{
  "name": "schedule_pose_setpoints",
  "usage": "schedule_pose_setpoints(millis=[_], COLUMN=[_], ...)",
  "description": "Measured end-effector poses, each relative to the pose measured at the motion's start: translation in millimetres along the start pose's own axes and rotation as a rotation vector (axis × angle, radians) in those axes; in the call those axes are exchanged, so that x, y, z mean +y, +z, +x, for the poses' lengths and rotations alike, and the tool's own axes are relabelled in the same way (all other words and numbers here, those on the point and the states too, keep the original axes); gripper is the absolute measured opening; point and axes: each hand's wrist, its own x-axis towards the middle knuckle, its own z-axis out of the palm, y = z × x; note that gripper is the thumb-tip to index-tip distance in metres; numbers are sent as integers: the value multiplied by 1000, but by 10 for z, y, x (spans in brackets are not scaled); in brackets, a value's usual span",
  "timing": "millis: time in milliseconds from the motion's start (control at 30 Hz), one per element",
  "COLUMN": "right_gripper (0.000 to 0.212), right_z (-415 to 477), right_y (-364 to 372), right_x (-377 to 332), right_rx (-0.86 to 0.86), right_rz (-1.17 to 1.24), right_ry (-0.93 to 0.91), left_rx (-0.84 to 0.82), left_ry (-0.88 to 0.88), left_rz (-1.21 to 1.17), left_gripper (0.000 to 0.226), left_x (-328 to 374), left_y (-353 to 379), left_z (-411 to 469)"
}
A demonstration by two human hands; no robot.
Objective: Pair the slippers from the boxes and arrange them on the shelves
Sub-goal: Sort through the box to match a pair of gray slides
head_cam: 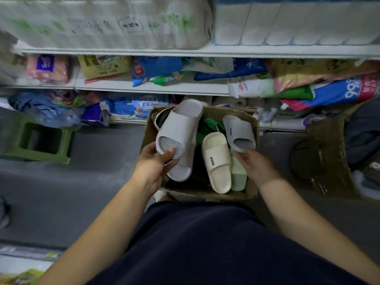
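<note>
Gripping heels, left hand [156, 161] holds pale slipper [181, 124], right hand [253, 163] grey slipper [238, 130], toes both pointing toward the shelves [144, 89].

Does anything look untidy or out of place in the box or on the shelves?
Yes. The cardboard box holds a jumble: a cream slipper beside a pale green slipper, mates not together. On the middle shelf, the packets at the right are heaped askew and hang over its edge.

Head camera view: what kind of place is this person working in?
Probably a small shop or stockroom: white shelves crammed with packaged tissue rolls and bagged goods, and a cardboard box of loose slippers on the floor.
</note>
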Motion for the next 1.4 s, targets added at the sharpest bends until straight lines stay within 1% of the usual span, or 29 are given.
schedule_pose_setpoints(millis=[67, 200, 233, 300, 400, 500, 567, 667, 767, 867, 967, 1100, 1267, 1400], right_gripper=[36, 49, 47, 38, 35, 50, 58, 59, 58, 56, 58, 58, 55, 56], right_z=[-316, -983, -1151, -1497, -1910, -2243, -2469, -2797, -3069, -3294, -3483, -3685, -4068, -4345], right_y=[68, 364, 468, 708, 1126, 1510, 1728, 2013, 2282, 2511, 2686, 2895, 3155, 3312], right_x=[152, 478, 567, 733, 925, 1009, 1008, 958, 878, 739, 581, 385, -141, -576], right_rx=[10, 16, 3, -34, -131, -203, -247, -320, -389, -436, -460, -462, -530, -564], right_rz=[31, 177, 210, 252, 235, 171, 156, 168, 145, 88, 32, 13, -2, 29], right_ry=[-60, -244, -284, -356, -499, -644, -709, -790, -882, -990, -1073, -1165, -1274, -1354], left_rx=[-70, -226, -259, -330, -434, -513, -546, -595, -618, -603, -580, -557, -551, -583], left_ry=[43, 130, 143, 188, 303, 417, 494, 606, 726, 845, 921, 1019, 1138, 1209], left_rz=[-4, 46, 58, 85, 103, 86, 73, 17, -38, -78, -141, -165, -191, -183], left_gripper=[50, 65, 70, 75, 79, 81, 81, 81, 82, 83, 83, 82, 81, 80], left_x=[73, 333, 432, 669, 1101, 1507, 1736, 2020, 2253, 2470, 2670, 2945, 3469, 3882], left_y=[-16, -118, -173, -322, -555, -755, -873, -983, -1032, -1045, -1002, -905, -631, -355], left_z=[39, 89, 94, 71, -13, -143, -246, -455, -654, -827, -997, -1217, -1625, -1910])
